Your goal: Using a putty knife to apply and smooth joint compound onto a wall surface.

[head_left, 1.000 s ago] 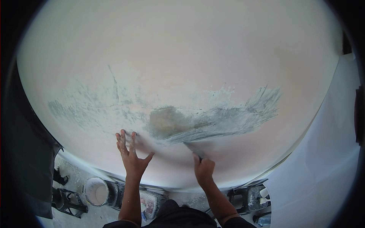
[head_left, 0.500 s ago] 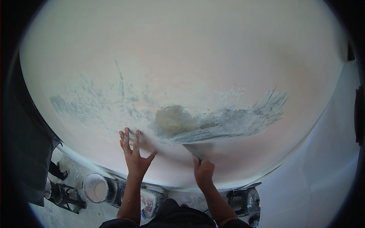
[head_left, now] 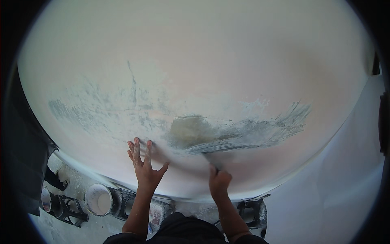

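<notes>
A large, smoothly curved pale pinkish-white surface [head_left: 211,61] fills most of the view. Streaky dark grey marks [head_left: 264,132] and a brownish patch [head_left: 191,132] cross its lower middle. My left hand [head_left: 147,173] is spread open, its dusty fingertips at the surface just left of the patch and nothing in its grasp. In my closed right hand [head_left: 219,181] is a putty knife [head_left: 210,160]; its blade meets the surface along the lower border of the grey streaks. The fist hides most of the handle.
Below the surface, a bucket [head_left: 90,192] of pale material stands beside dark stools [head_left: 73,211] on a spattered floor. Another stool [head_left: 252,213] is at lower right. Dark sheeting [head_left: 24,162] hangs left, white sheeting [head_left: 325,203] right. A person's foot [head_left: 61,185] shows lower left.
The view has shifted slightly, moving the grey marks a little right and down in the picture. My right hand keeps the putty knife at the streaks' lower border; my left hand stays spread.
</notes>
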Demonstrator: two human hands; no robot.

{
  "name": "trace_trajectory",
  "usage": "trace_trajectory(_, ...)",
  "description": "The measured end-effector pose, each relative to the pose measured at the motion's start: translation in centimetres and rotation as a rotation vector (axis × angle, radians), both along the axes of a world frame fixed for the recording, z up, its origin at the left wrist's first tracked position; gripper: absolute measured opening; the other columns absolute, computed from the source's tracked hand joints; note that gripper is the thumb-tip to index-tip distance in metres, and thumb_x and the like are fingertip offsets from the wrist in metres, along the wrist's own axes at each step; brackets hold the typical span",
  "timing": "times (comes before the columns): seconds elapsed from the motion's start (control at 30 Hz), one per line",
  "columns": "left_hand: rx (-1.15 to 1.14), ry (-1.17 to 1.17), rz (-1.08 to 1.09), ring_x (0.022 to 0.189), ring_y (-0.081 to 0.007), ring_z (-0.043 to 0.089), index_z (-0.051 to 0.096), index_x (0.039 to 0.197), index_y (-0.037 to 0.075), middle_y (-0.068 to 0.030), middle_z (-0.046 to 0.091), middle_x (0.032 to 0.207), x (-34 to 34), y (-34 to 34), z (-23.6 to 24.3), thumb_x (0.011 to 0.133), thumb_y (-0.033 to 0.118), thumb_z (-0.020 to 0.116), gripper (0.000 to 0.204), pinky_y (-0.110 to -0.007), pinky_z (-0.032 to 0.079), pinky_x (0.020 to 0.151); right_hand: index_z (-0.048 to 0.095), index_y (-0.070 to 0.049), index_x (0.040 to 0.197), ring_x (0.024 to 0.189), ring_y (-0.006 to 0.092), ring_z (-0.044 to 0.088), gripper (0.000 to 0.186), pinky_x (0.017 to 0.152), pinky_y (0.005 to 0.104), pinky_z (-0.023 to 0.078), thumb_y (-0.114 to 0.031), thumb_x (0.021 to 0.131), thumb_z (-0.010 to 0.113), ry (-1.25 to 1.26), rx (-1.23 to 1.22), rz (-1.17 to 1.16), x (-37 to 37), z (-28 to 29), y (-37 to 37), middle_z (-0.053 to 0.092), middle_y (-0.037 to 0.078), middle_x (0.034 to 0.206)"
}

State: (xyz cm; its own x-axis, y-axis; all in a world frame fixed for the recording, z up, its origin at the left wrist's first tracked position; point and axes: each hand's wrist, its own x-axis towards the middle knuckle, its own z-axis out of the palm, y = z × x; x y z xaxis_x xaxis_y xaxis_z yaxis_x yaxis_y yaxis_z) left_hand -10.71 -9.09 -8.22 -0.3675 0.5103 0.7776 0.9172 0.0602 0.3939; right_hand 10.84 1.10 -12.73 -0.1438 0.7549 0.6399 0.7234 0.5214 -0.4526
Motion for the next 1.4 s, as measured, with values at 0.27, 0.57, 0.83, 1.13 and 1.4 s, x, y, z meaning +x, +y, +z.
trace_trajectory(0.27,-0.031,0.008,-0.011,0.145,-0.0429,0.009,0.044,0.142,0.021,-0.0145,0.018,0.157,-0.8,0.0,-0.4,0.061,0.021,0.087,0.091,-0.066,0.015,0.11,0.064,0.001,0.075,0.061,0.041,0.061,0.025,0.052,0.0427,0.047,-0.021,0.088,0.066,0.038,-0.085,0.008,-0.7,-1.7,-0.3,0.059,0.021,0.064)
trace_trajectory(0.57,-0.022,0.0,-0.023,0.145,-0.0425,0.01,0.044,0.141,0.02,-0.015,0.02,0.155,-0.9,-0.3,-1.0,0.065,0.023,0.086,0.088,-0.065,0.013,0.111,0.066,0.002,0.086,0.064,0.0376,0.063,0.021,0.056,0.0395,0.048,-0.018,0.09,0.062,0.045,-0.094,0.155,-1.8,-1.2,-1.7,0.063,0.019,0.07)
trace_trajectory(0.83,-0.046,0.044,-0.027,0.145,-0.0424,0.011,0.043,0.142,0.018,-0.0156,0.02,0.155,-1.2,-0.1,-1.3,0.066,0.023,0.086,0.088,-0.065,0.014,0.111,0.067,0.001,0.089,0.062,0.0348,0.063,0.02,0.056,0.0387,0.048,-0.018,0.09,0.062,0.074,-0.162,0.081,-1.4,-1.0,-2.0,0.063,0.017,0.069)
trace_trajectory(1.13,-0.085,0.026,-0.037,0.145,-0.0427,0.01,0.042,0.143,0.019,-0.0157,0.017,0.156,-1.4,-0.7,-1.1,0.068,0.021,0.084,0.087,-0.064,0.016,0.111,0.065,0.001,0.082,0.056,0.0318,0.062,0.017,0.052,0.0359,0.046,-0.015,0.088,0.066,0.139,-0.05,0.095,-1.3,-0.4,-1.3,0.061,0.017,0.064)
trace_trajectory(1.4,-0.088,0.035,-0.041,0.145,-0.0434,0.01,0.041,0.144,0.019,-0.0156,0.016,0.157,-1.4,-0.9,-0.9,0.068,0.017,0.083,0.086,-0.065,0.017,0.11,0.062,0.0,0.081,0.059,0.0396,0.06,0.026,0.053,0.0442,0.046,-0.025,0.088,0.066,0.192,-0.009,0.085,-1.0,-0.3,-0.7,0.059,0.019,0.064)
